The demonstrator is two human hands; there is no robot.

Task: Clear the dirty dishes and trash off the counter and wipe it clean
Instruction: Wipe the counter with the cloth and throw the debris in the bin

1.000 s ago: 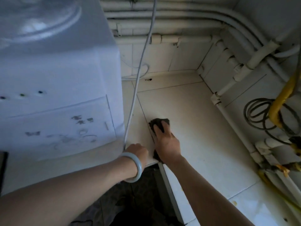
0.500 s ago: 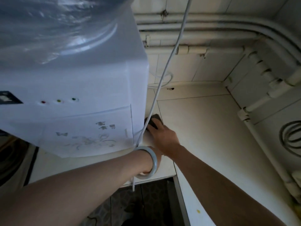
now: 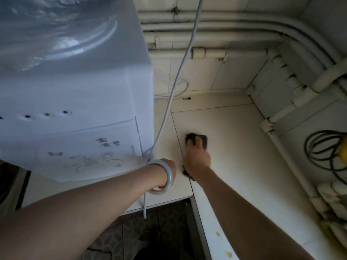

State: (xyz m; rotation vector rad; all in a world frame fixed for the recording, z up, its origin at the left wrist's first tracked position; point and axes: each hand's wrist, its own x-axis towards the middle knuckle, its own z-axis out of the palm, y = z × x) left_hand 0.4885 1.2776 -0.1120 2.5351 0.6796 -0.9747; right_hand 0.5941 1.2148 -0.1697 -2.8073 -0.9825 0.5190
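Tiled table (image 3: 244, 156): right hand (image 3: 197, 159), fingers straight, presses dark cloth (image 3: 204, 142) flat; yellow spots (image 3: 217, 234) lie behind it, toward the front edge.

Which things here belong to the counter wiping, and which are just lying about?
Job: dark cloth under the right hand; tiled counter; yellow spots near its edge; white cable held by the left hand.
Lying about: water dispenser; wall pipes; coiled black cable.

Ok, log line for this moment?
phase: wipe | left hand: holds white cable beside dispenser | right hand: presses dark cloth on counter | remaining: yellow spots near front edge
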